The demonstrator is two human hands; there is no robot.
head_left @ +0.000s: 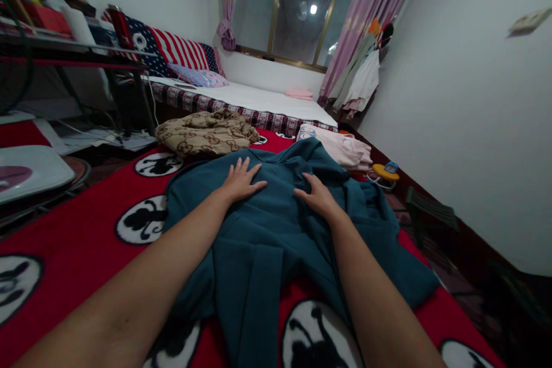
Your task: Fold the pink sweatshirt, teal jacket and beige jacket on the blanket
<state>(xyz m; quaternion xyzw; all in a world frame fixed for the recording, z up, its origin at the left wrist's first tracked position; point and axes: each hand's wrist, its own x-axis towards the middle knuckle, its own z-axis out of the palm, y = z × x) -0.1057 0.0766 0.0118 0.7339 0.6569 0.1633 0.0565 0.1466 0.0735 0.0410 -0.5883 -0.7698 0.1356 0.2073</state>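
Observation:
A dark teal garment [263, 218], which looks like a coat or jacket, lies spread and somewhat rumpled over a red patterned blanket [86, 241]. My left hand [242, 180] rests on its upper left part, fingers spread flat against the cloth. On the upper right part is my right hand [318, 195], its thumb and fingers apart, with some loose folds beside it. A wide strip of the same cloth hangs down toward me at the lower middle. Neither hand grips the fabric visibly.
Beyond the garment lie a brown patterned cloth bundle [207, 133] and a folded pale pink cloth [340, 148]. A bed [259, 98] stands under the window. To the left is a cluttered desk [107, 60] with a white chair [34, 169]; to the right, a yellow stool [385, 172].

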